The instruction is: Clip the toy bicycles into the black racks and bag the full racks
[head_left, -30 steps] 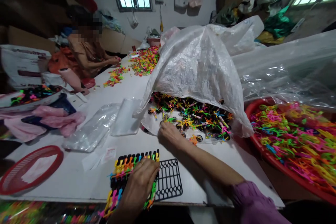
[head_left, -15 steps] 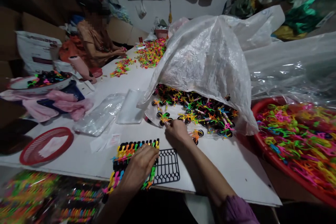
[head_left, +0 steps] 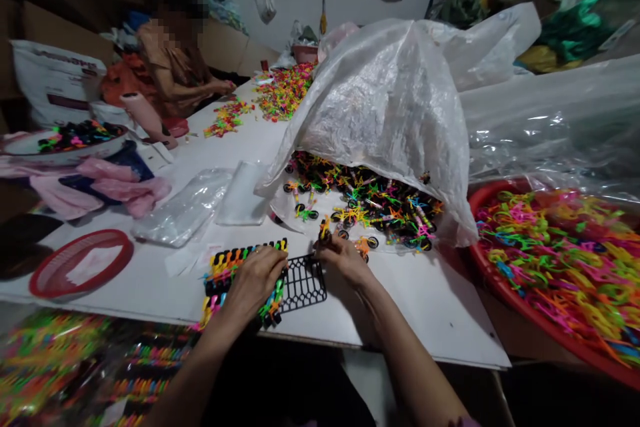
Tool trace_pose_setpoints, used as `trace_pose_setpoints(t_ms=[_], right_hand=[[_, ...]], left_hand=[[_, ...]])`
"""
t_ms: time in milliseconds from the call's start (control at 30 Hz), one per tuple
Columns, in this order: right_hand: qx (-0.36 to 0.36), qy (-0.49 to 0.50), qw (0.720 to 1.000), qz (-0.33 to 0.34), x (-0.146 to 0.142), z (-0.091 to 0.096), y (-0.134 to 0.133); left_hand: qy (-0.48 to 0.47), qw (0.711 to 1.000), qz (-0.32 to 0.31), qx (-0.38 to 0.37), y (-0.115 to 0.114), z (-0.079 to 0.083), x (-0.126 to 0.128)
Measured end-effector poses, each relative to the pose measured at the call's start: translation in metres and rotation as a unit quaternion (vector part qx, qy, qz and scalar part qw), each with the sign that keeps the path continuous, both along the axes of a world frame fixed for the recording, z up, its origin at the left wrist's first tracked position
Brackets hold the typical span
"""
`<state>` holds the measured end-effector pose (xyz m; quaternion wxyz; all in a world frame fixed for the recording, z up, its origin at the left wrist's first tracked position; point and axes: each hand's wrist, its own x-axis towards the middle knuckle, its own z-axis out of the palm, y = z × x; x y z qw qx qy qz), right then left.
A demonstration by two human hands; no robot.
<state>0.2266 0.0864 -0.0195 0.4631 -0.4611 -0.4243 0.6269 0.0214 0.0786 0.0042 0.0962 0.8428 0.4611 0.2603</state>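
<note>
My left hand (head_left: 256,280) is closed at the middle of a black plastic grid rack (head_left: 305,283), its fingertips on the row's edge. Colourful toy motorbikes (head_left: 225,260) with black wheels stand in tight rows over the rack's left part, partly hidden under that hand. The bars on the right part are bare. My right hand (head_left: 345,260) pinches a small toy motorbike (head_left: 325,233), yellow and black, just above the rack's far right corner. Beyond it, a loose heap of toy motorbikes (head_left: 385,207) spills from a large translucent plastic bag (head_left: 385,100).
A red tub (head_left: 483,227) of bright plastic parts stands at right. A red basket (head_left: 80,263) and clear bags (head_left: 190,207) lie at left. Packed toys (head_left: 55,373) sit below the table edge. A co-worker (head_left: 175,67) sits at far left by small coloured parts (head_left: 285,90).
My right hand has picked a toy motorbike from the heap's edge and drawn it back toward the rack. My left hand stays at the rack. The whole view has shifted slightly.
</note>
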Motion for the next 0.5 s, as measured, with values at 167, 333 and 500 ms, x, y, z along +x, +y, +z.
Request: trace_pose_setpoints(t_ms=[167, 333, 500], right_hand=[[0.058, -0.114, 0.991, 0.034, -0.016, -0.005, -0.032], [0.124, -0.289, 0.949, 0.034, -0.041, -0.017, -0.061], [0.208, -0.347, 0.914, 0.030, -0.054, -0.036, -0.069]], left_hand=[[0.008, 1.000, -0.003, -0.005, 0.000, 0.002, 0.001], [0.013, 1.000, 0.001, -0.009, 0.000, 0.005, 0.003], [-0.060, 0.997, 0.020, 0.042, -0.023, 0.028, 0.001]])
